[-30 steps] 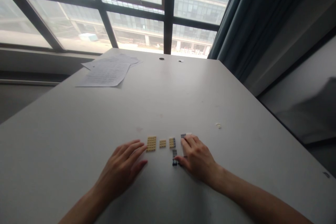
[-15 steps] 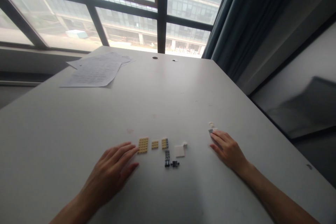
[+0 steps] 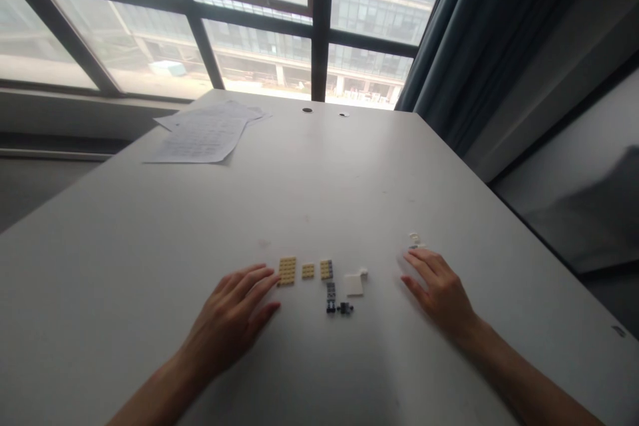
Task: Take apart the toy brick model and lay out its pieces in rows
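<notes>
My left hand point(image 3: 239, 303) rests on the white table with fingers stretched out, their tips at the left edge of a large tan building-brick plate point(image 3: 287, 271). To its right lie a small tan plate point(image 3: 308, 271) and a tan-and-grey plate point(image 3: 326, 270). Below these are a grey brick piece point(image 3: 331, 291) and a black piece with side knobs point(image 3: 344, 308). A white square tile point(image 3: 354, 285) touches or nearly touches a little white piece point(image 3: 364, 273). My right hand point(image 3: 439, 289) lies open beside small white pieces point(image 3: 414, 238), its fingertips partly covering a grey piece.
Printed paper sheets point(image 3: 204, 136) lie at the table's far left. Two round holes, one of them a dark cable hole point(image 3: 307, 110), are near the back edge. A window stands behind the table, and a dark curtain point(image 3: 449, 60) hangs at the right.
The whole view has shifted, so things appear farther right. My right hand has moved slightly left relative to the small white pieces, covering more of the grey piece. My left hand stays at the large tan plate.
</notes>
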`<action>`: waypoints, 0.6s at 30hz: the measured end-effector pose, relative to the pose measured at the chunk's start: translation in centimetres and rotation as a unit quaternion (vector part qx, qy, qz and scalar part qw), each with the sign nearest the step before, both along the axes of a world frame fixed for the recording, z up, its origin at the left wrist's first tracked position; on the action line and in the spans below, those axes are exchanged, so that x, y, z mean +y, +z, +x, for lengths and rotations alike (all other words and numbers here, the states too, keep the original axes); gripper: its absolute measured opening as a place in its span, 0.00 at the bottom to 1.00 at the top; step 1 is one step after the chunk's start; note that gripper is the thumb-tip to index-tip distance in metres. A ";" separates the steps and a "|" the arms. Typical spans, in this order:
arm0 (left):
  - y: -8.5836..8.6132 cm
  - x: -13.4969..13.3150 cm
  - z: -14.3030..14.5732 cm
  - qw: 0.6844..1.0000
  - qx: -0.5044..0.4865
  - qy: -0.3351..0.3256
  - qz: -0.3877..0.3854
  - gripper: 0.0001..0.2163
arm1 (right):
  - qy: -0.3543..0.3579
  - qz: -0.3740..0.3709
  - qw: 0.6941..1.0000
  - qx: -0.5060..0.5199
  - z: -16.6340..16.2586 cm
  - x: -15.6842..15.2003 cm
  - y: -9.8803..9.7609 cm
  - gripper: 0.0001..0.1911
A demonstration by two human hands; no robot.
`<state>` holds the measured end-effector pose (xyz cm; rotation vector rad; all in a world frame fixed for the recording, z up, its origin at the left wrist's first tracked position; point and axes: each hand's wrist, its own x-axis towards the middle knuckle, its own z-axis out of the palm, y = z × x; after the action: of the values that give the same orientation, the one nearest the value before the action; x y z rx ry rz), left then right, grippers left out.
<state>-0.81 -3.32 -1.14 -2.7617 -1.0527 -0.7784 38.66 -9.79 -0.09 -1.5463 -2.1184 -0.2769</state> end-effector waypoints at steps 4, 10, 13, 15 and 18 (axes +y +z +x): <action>0.2 -0.4 0.6 1.000 0.021 -0.008 -0.012 0.18 | 0.084 -0.051 0.995 0.018 -6.3 0.0 1.3 0.20; 0.7 -0.4 1.0 0.993 0.091 -0.070 -0.035 0.28 | 0.140 -0.117 0.983 -0.003 -13.2 1.1 1.8 0.28; 1.0 -0.1 0.8 0.986 0.120 -0.092 -0.075 0.33 | 0.128 -0.131 0.983 -0.017 -14.1 1.6 1.5 0.31; 1.1 0.1 0.6 0.982 0.128 -0.099 -0.101 0.35 | 0.122 -0.135 0.983 -0.022 -14.2 1.7 1.4 0.31; 1.2 0.3 0.3 0.977 0.141 -0.099 -0.124 0.37 | 0.123 -0.143 0.982 -0.023 -14.1 1.8 1.3 0.30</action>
<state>-0.55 -3.02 0.05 -3.1013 -0.8834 -0.2686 24.59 -8.03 1.20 -1.4165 -2.4406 0.0818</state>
